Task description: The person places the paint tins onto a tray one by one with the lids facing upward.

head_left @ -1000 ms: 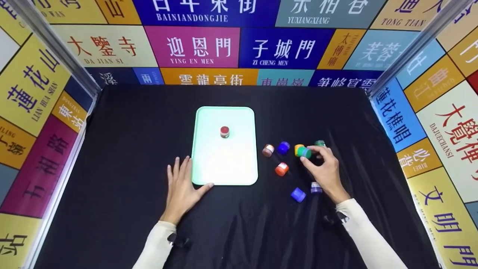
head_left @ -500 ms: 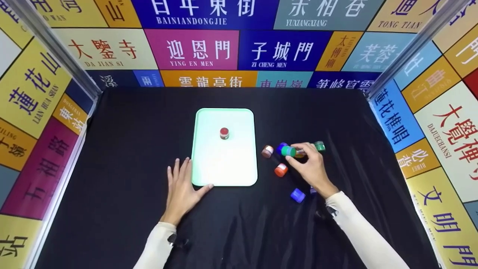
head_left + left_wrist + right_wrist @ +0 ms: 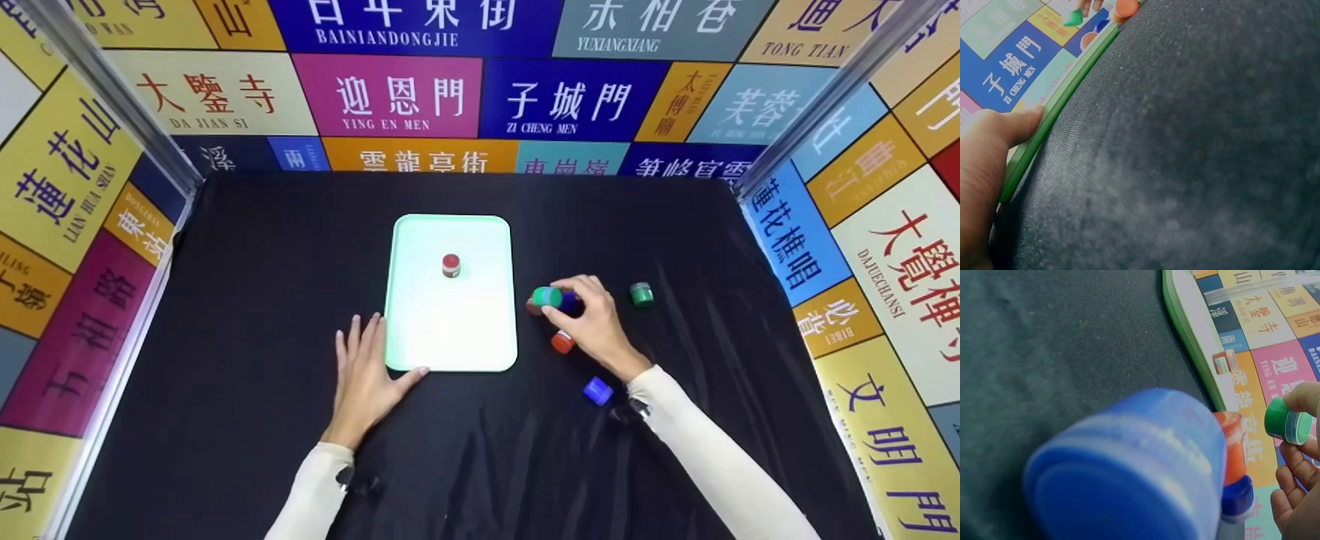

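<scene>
My right hand (image 3: 596,326) pinches a small green paint jar (image 3: 546,296) between thumb and fingers. In the head view that jar overlaps a brown jar (image 3: 532,307) and sits beside a dark blue jar (image 3: 571,302). The right wrist view shows the held jar (image 3: 1280,421) tilted on its side. My left hand (image 3: 365,382) lies with fingers spread at the lower left corner of the pale green tray (image 3: 450,330), thumb along its near edge. On the tray stands a red-lidded jar (image 3: 451,265).
An orange jar (image 3: 562,342) lies just under the right hand. Nearer is a blue jar (image 3: 598,391), large in the right wrist view; a dark green jar (image 3: 642,295) stands farther right. Black cloth (image 3: 285,247) covers the table, and printed panels (image 3: 386,97) wall it in.
My right hand has carried the green jar leftward toward the tray, passing over the yellow and blue jars. The yellow and purple jars are now hidden behind the hand and arm. The left hand stays put.
</scene>
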A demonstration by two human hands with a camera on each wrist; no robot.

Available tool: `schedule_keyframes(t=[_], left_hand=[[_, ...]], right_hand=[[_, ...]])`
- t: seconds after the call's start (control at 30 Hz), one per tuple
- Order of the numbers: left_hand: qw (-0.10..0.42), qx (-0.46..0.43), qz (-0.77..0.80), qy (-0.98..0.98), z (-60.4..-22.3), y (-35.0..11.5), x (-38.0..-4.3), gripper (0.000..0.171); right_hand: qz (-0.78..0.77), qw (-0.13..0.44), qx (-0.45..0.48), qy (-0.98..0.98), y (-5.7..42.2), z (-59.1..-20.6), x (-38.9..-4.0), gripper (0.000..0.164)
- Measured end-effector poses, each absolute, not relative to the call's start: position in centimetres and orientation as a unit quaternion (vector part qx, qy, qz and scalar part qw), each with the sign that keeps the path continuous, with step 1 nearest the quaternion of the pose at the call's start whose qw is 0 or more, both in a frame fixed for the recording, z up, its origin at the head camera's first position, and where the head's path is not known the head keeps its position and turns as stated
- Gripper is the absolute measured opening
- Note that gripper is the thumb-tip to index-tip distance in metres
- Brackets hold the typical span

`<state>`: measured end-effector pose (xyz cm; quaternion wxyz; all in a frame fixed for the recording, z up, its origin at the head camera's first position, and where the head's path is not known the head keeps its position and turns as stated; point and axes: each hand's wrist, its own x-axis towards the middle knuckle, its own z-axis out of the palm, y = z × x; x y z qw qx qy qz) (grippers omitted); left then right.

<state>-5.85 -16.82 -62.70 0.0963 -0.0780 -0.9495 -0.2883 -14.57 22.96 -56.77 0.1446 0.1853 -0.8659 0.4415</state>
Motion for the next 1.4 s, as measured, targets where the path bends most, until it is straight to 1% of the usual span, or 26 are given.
schedule_keyframes(t=[0.23,0.47,0.8,1.03,1.23,1.4], left_hand=[[0.091,-0.077,-0.286,-0.951,-62.6,-16.7,-5.9,0.115],[0.09,-0.073,-0.285,-0.951,-62.7,-17.0,-6.0,0.115],[0.092,-0.079,-0.286,-0.951,-62.7,-16.8,-6.0,0.115],[0.097,-0.078,-0.283,-0.951,-62.7,-16.8,-5.9,0.114],[0.096,-0.08,-0.282,-0.951,-62.7,-16.7,-5.9,0.115],[0.096,-0.077,-0.28,-0.952,-62.7,-16.8,-5.8,0.116]], right_hand=[[0.45,0.114,0.195,-0.864,21.4,-56.7,-15.4,0.035],[0.45,0.101,0.204,-0.864,19.6,-56.9,-16.1,0.033],[0.429,0.068,0.223,-0.872,17.3,-56.8,-16.8,0.033],[0.407,0.063,0.238,-0.88,15.2,-56.8,-17.3,0.032],[0.406,0.056,0.223,-0.885,13.3,-57.1,-17.5,0.032],[0.417,0.067,0.24,-0.874,11.7,-57.4,-17.8,0.034]])
